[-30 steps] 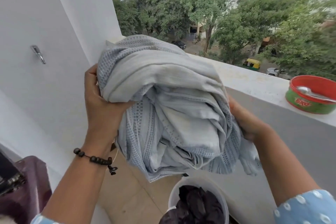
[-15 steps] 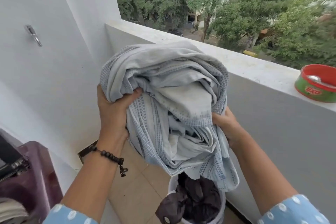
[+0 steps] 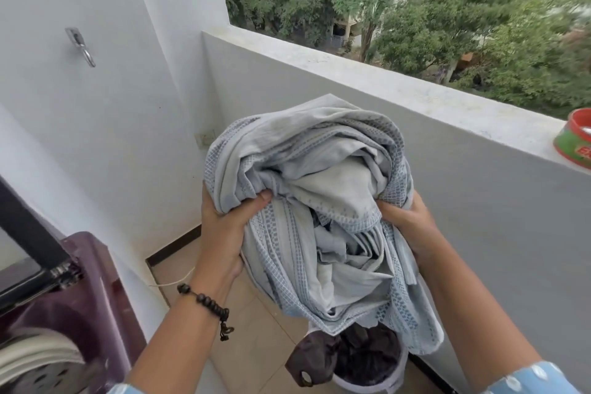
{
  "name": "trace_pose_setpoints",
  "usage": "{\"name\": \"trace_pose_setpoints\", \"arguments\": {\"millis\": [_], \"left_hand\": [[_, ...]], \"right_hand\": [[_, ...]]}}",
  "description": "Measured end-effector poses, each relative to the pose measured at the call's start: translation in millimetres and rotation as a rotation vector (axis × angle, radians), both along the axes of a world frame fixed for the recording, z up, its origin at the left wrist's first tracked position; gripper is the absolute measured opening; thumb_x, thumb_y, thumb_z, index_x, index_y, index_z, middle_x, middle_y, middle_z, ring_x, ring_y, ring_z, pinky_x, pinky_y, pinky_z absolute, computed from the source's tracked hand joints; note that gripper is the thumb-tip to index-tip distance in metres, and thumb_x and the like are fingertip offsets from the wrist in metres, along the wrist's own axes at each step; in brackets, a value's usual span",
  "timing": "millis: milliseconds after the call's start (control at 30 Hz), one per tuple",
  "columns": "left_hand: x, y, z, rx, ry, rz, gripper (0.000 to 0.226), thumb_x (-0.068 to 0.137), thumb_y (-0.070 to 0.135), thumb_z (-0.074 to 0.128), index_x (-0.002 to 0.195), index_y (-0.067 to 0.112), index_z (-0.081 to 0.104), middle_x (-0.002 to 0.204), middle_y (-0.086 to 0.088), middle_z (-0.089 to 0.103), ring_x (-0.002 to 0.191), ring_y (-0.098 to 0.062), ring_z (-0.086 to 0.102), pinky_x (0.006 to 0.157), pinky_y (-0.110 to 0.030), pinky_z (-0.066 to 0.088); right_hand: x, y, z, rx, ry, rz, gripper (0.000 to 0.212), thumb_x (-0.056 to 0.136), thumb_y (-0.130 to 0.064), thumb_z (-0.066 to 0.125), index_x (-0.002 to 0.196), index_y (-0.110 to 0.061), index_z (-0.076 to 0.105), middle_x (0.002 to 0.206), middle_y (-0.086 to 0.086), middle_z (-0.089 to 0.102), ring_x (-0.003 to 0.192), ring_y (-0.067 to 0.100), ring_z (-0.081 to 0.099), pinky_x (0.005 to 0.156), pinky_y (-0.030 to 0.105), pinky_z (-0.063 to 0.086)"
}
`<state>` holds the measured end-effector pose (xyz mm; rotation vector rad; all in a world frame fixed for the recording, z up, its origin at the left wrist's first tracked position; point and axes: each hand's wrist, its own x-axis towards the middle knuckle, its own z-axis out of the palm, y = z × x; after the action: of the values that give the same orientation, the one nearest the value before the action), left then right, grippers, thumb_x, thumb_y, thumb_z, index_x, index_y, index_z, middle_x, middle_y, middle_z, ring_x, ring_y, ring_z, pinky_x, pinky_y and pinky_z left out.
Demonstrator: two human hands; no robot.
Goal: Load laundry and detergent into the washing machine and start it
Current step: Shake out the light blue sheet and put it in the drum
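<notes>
A big bundle of pale grey-blue patterned cloth (image 3: 313, 195) hangs in front of me over the balcony floor. My left hand (image 3: 224, 227) grips its left side, thumb pressed into the folds. My right hand (image 3: 406, 221) grips its right side. Below it a white bucket (image 3: 367, 381) holds dark clothes (image 3: 351, 358). The purple top-loading washing machine (image 3: 86, 304) stands at the lower left with its dark lid (image 3: 28, 233) raised and part of its drum rim showing. A red-and-green detergent tub (image 3: 575, 144) sits on the parapet ledge at the far right.
White walls close the left side, with a metal hook (image 3: 80, 45) on one. The grey parapet wall (image 3: 479, 201) runs along the right, trees beyond it. Tan floor tiles (image 3: 256, 329) lie between the machine and the bucket. A socket plate (image 3: 204, 137) sits in the corner.
The cloth bundle has come down from chest height toward the bucket and floor, both hands still holding it. My view has tilted down and left, showing more of the washing machine.
</notes>
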<state>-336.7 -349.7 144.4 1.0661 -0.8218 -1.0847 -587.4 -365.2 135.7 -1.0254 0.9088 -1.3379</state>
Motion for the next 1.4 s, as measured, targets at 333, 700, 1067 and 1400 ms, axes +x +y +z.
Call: {"name": "trace_pose_setpoints", "arguments": {"millis": [333, 700, 1067, 1400], "left_hand": [[-10.0, 44.8, -8.3, 0.067, 0.016, 0.042, 0.081, 0.053, 0.007, 0.09, 0.128, 0.012, 0.058, 0.114, -0.009, 0.072, 0.106, -0.025, 0.068, 0.091, -0.041, 0.055], [-24.1, 105.0, -10.3, 0.079, 0.01, 0.111, 0.093, 0.043, 0.026, 0.089, 0.13, 0.013, 0.058, 0.117, -0.01, 0.071, 0.108, -0.026, 0.068, 0.098, -0.05, 0.051], [-6.7, 179.1, -2.8, 0.055, 0.004, 0.241, 0.097, 0.046, 0.027, 0.094, 0.133, 0.012, 0.056, 0.12, -0.009, 0.07, 0.112, -0.026, 0.067, 0.101, -0.051, 0.049], [88.6, 259.0, 11.2, 0.004, -0.04, 0.464, 0.082, 0.06, 0.01, 0.085, 0.136, 0.012, 0.053, 0.123, -0.01, 0.068, 0.112, -0.024, 0.067, 0.101, -0.049, 0.05]], "right_hand": [[-2.8, 23.8, -1.3, -0.009, -0.022, 0.095, 0.063, 0.057, -0.001, 0.072, 0.117, -0.013, 0.06, 0.097, 0.01, 0.075, 0.083, 0.027, 0.073, 0.063, 0.034, 0.058], [-14.6, 62.8, -4.9, 0.006, -0.012, 0.129, 0.075, 0.053, -0.013, 0.08, 0.125, -0.005, 0.057, 0.107, 0.016, 0.072, 0.094, 0.033, 0.071, 0.071, 0.037, 0.058], [15.1, 100.2, 9.8, -0.026, 0.019, 0.281, 0.056, 0.064, -0.002, 0.067, 0.118, -0.015, 0.06, 0.1, 0.004, 0.075, 0.09, 0.023, 0.073, 0.069, 0.033, 0.059], [137.7, 121.4, 22.8, -0.063, 0.009, 0.538, 0.061, 0.065, 0.001, 0.067, 0.124, -0.005, 0.057, 0.102, 0.009, 0.075, 0.09, 0.026, 0.073, 0.07, 0.035, 0.058]]}}
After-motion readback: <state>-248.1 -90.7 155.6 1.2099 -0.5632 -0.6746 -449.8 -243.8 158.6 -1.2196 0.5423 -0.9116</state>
